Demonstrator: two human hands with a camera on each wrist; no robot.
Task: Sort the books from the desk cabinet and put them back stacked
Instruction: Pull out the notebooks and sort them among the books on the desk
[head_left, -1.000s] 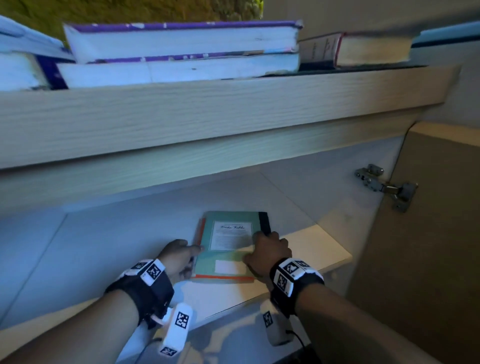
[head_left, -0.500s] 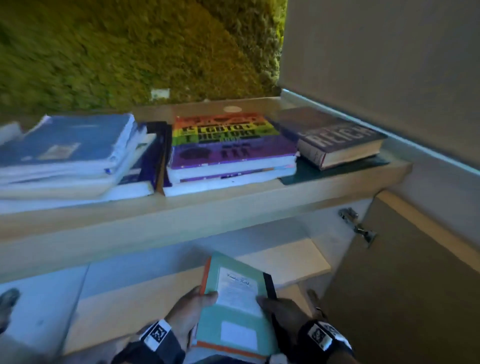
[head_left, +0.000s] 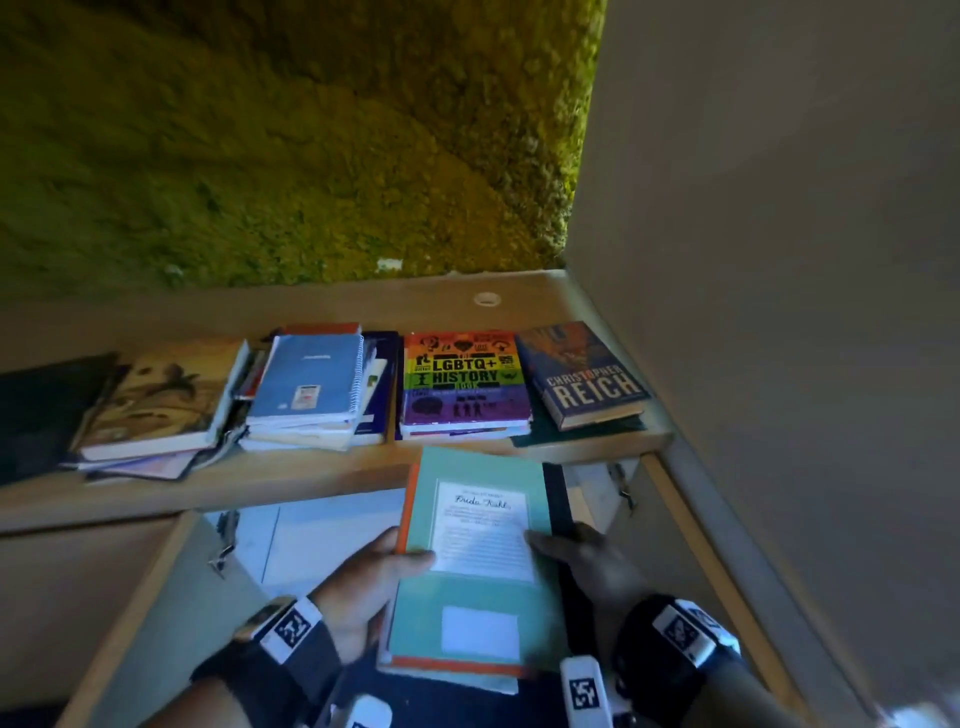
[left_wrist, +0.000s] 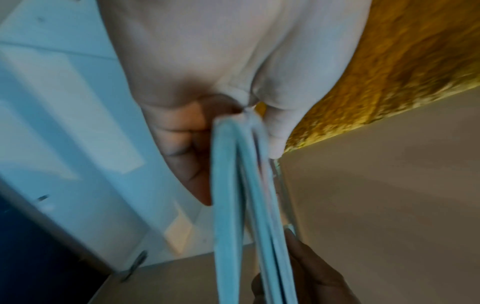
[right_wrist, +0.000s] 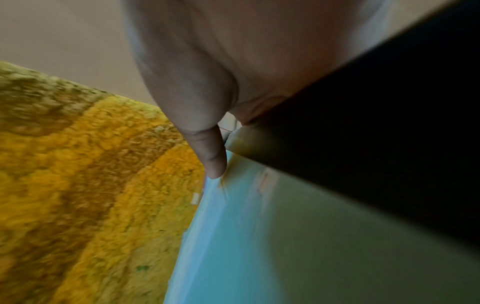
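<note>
Teal book (head_left: 480, 540), label "Frida Kahlo", gripped by left hand (head_left: 363, 582) and right hand (head_left: 592, 566); "LGBTQ+ HISTORY" book (head_left: 462, 379) and "CHRISTOPHER REICH" book (head_left: 582, 374) seen on desk (head_left: 311, 473).

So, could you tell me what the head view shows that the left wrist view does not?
Only the head view shows the book stacks on the desk top, among them the LGBTQ+ History book and the Reich book.

Only the left wrist view shows the teal book's page edges, seen edge-on.

Both show the teal book gripped by the left hand and right hand, and the moss wall.
</note>
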